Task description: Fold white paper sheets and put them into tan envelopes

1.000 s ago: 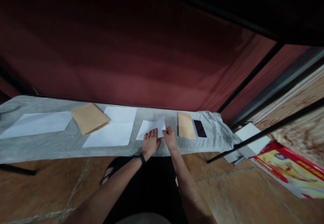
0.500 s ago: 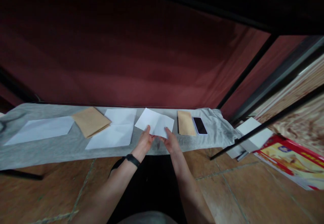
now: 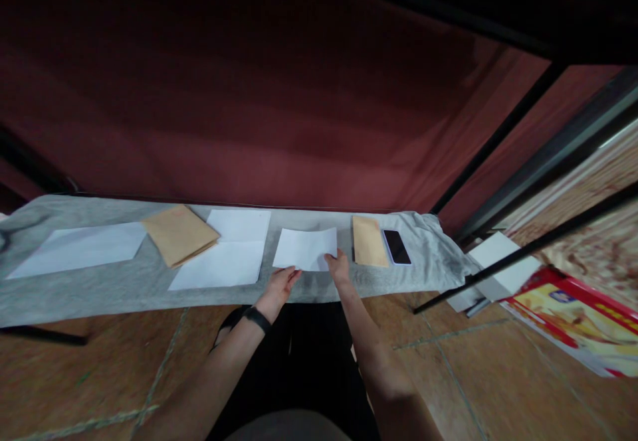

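A white sheet of paper (image 3: 305, 248) lies in front of me, above the grey cloth. My right hand (image 3: 337, 267) pinches its lower right corner, the thumb on top of the paper. At the sheet's lower left edge is my left hand (image 3: 282, 289), a dark band on its wrist, its fingers close together against the edge. Left of the sheet, unfolded white papers (image 3: 232, 255) with a crease lie partly under a stack of brown envelopes (image 3: 178, 234). On the right rests another brown envelope (image 3: 369, 242).
A phone (image 3: 397, 247) lies beside the right envelope. Another white sheet (image 3: 80, 248) is at the far left of the cloth-covered bench (image 3: 124, 295). Dark metal bars frame the bench; white boxes (image 3: 503, 268) and a red-yellow box (image 3: 573, 315) stand right.
The held sheet has turned from a tilted, creased pose to a flatter, straighter one. My left thumb has come off its top, and the left hand has shifted slightly left and down.
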`<state>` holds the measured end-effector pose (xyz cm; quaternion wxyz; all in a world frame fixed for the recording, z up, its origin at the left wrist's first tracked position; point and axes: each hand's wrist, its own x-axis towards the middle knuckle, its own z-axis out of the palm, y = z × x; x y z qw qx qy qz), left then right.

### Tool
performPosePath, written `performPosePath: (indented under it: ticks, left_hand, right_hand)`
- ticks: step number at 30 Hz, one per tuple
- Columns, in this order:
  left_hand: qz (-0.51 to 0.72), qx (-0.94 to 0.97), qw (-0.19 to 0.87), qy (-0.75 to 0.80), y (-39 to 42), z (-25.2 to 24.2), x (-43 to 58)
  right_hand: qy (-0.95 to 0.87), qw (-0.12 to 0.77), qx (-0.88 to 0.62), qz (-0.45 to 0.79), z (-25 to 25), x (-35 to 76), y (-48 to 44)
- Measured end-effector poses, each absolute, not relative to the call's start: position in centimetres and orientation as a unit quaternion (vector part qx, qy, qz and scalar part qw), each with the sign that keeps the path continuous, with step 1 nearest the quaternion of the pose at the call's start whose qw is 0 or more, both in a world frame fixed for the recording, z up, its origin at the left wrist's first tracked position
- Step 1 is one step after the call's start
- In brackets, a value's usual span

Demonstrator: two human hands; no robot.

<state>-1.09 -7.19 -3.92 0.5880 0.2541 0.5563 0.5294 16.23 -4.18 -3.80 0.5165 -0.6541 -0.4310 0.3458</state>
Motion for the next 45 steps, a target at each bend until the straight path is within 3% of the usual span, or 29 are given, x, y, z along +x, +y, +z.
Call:
performPosePath:
  ticks: [12, 18, 21, 25, 32, 45]
  left_hand:
    - [0.494, 0.465, 0.483, 0.553, -9.5, -4.7, 0.2]
    - [0.228, 0.739, 0.149, 0.616, -7.3, -5.6, 1.5]
    - [0.156, 0.77, 0.076, 0.614, -6.2, -6.0, 1.7]
    - [0.119, 0.817, 0.082, 0.558, -3.6, -5.8, 1.8]
    - [0.089, 0.818, 0.083, 0.562, -1.2, -6.4, 0.7]
    - [0.137, 0.76, 0.065, 0.632, -2.1, -6.6, -2.7]
  right_hand:
    - [-0.483, 0.409, -0.739, 0.23, -5.4, 16.1, -4.6]
    - [-0.538, 0.384, -0.742, 0.111, -5.0, 15.5, -5.6]
    - [-0.61, 0.363, -0.697, 0.104, -4.8, 14.3, -5.1]
    - [-0.693, 0.314, -0.63, 0.157, -5.0, 12.6, -3.5]
    - [-0.724, 0.227, -0.642, 0.106, -6.5, 12.4, -2.6]
    - [-0.694, 0.233, -0.681, 0.019, -8.1, 16.0, -3.3]
